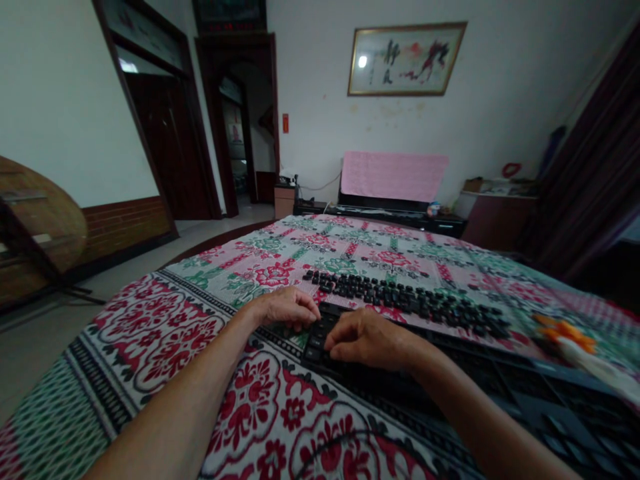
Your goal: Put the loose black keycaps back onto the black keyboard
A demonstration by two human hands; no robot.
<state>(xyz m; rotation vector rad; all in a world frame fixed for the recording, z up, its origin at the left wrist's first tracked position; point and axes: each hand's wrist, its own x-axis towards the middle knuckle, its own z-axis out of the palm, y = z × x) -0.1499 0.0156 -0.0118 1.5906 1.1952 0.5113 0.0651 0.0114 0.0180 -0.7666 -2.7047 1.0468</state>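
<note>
A flowery cloth [245, 400] spreads across the lower frame. From here I see the black keyboard [483, 370] run long from the middle to lower right. The right hand [367, 340] is nearer, over its left end; the left hand [287, 308] is just beside. Both have bent fingers; I can't tell if they hold anything.

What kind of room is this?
Probably a living room in someone's home: a framed picture hangs on the wall, a pink cloth drapes over something, and a flowery cloth is spread in front.
</note>
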